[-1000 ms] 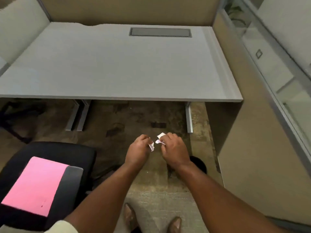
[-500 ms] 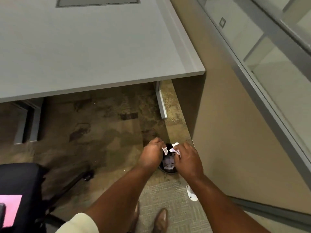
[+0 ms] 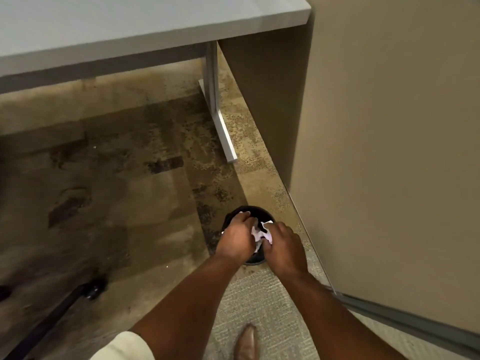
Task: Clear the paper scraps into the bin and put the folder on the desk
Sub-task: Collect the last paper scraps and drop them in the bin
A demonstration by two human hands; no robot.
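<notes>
A small black bin (image 3: pixel 255 209) stands on the carpet beside the partition wall. Both my hands hover right over its mouth. My left hand (image 3: pixel 237 240) is curled, with a sliver of white paper showing at its outer edge. My right hand (image 3: pixel 283 246) pinches white paper scraps (image 3: pixel 260 233), which hang between the two hands and hide most of the bin's inside. The grey desk (image 3: pixel 130 24) fills the top of the view. The pink folder is out of sight.
A white desk leg and foot (image 3: pixel 219 123) stands on the floor beyond the bin. The tan partition wall (image 3: pixel 389 152) rises close on the right. A black chair base with a caster (image 3: pixel 89 291) lies at lower left. My brown shoe (image 3: pixel 246 342) is below.
My view has swung down and right, losing the chair and pink folder. Both hands have dropped lower, from in front of the desk onto the bin's mouth, with the scraps still between them.
</notes>
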